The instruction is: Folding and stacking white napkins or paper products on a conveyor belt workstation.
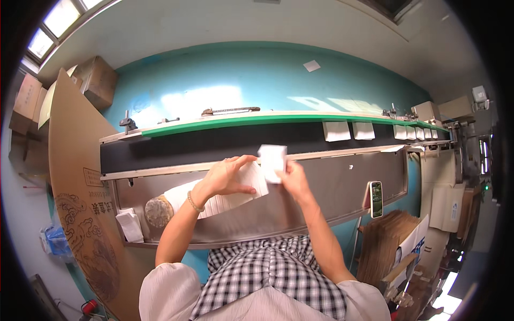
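My right hand (292, 179) pinches a small white paper piece (272, 160) and holds it up just in front of the black conveyor belt (214, 144). Beside it, my left hand (227, 175) rests with fingers curled on a long stack of white folded paper pieces (214, 200) that lies in the metal tray (321, 203) below the belt. Its fingertips nearly touch the raised piece. A bracelet sits on my left wrist.
Several white pieces (337, 130) ride the belt toward the right. A phone (376, 199) leans upright in the tray at right. A large cardboard sheet (75, 203) stands at left, flattened cartons (383, 241) are stacked at lower right, and boxes (96, 80) sit upper left.
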The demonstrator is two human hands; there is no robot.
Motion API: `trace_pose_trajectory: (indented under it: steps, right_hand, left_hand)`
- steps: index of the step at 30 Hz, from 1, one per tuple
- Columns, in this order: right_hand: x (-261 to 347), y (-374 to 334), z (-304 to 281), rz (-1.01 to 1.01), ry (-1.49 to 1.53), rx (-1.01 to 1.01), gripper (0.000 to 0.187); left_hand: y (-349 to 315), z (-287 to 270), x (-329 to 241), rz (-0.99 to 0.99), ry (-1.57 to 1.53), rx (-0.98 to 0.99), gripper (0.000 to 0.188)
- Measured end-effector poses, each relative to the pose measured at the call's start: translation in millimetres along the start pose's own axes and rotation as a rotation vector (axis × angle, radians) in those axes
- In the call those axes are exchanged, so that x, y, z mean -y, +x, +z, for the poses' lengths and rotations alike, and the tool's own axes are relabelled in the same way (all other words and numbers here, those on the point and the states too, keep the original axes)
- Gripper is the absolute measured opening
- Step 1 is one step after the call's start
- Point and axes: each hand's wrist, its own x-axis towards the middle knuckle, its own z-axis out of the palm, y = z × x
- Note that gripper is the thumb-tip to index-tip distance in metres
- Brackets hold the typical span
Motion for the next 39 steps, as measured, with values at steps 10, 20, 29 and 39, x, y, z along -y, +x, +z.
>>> trace_pose_trajectory:
  steps: [10, 20, 29, 39]
  right_hand:
    - [12.1, -16.4, 48.0, 0.078, 0.2, 0.005, 0.04]
    - [16.5, 26.6, 32.2, 0.15, 0.263, -0.164, 0.018]
    - [6.0, -19.1, 59.8, 0.218, 0.353, 0.039, 0.035]
    - [5.4, -5.0, 72.8, 0.017, 0.009, -0.032, 0.034]
  left_hand:
    - [-16.3, -3.1, 4.8, -0.034, 0.144, -0.009, 0.084]
    - [-17.3, -4.4, 20.1, 0.041, 0.017, -0.036, 0.078]
    - [-30.5, -5.0, 24.6, 0.019, 0.094, -0.077, 0.093]
    - [-31.9, -10.4, 30.1, -0.024, 0.0, -0.013, 0.086]
